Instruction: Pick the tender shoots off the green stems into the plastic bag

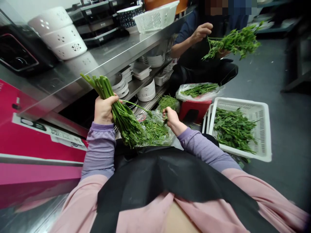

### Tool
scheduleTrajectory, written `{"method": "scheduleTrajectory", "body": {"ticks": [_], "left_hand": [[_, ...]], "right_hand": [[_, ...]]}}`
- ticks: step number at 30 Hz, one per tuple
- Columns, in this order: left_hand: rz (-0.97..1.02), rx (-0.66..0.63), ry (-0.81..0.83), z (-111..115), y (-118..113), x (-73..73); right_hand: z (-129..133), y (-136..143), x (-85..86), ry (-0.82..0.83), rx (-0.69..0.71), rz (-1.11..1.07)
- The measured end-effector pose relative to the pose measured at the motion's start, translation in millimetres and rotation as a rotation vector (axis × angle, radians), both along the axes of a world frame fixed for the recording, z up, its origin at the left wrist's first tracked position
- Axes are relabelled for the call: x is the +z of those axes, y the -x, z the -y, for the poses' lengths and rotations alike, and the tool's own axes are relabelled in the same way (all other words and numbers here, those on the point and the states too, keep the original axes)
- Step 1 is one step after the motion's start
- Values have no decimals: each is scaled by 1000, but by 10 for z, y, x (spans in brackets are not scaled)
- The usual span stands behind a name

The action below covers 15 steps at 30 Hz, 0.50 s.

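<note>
My left hand [104, 109] is wrapped round a thick bunch of leafy green stems [126, 121], cut ends up to the left and leaves hanging down to the right. One thin stem [136, 105] sticks out of the bunch toward my right hand [170, 117]. The right fingers are closed in a pinch, with a scrap of dark green leaf [165, 119] showing at them. Below and between my hands, a clear plastic bag [171, 137] holds loose thin green stalks and leaves [155, 129]. The bunch's leafy end overlaps this pile.
At right stands a white basket [263, 129] with leafy stems in it. Behind are a red container [194, 110] and a bag of greens [201, 90]. A crouching co-worker's hand [202, 32] holds greens [233, 42]. A steel counter [116, 53] with dish shelves runs along the left.
</note>
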<state>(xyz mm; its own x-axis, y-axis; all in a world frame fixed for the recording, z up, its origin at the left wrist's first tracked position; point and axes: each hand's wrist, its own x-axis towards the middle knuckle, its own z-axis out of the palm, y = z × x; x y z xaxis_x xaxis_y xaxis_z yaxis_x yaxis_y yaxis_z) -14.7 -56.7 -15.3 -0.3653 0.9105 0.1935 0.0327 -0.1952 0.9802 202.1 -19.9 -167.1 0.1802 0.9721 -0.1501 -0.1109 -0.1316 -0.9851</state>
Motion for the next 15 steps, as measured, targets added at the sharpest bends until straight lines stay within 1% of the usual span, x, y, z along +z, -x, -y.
{"method": "scheduleTrajectory", "body": {"ticks": [1,2,3,5,7,8,9,12,13,15], "left_hand": [[-7,-20,9,6,-11,-1],[-17,-49,21,7,-25,-6],[-29,-83,37,1,-42,-18],[-45,-145,66,-27,-79,-64],[-47,-180,90,-68,-111,-135],[-43,-189,99,-89,-122,-174],[-36,-192,106,-108,-128,-211],[-23,-208,125,-141,-136,-292],[-24,-217,128,-142,-143,-308],[-34,-239,128,-128,-177,-328]], "right_hand": [[-36,-18,5,82,2,-159],[-56,-25,29,116,49,-281],[-58,-21,73,113,143,-364],[-12,18,205,78,428,-439],[75,74,355,77,710,-445],[120,96,419,85,809,-444],[159,109,469,93,875,-448],[221,106,531,143,957,-484],[223,101,529,171,956,-490],[209,109,510,202,881,-508]]}}
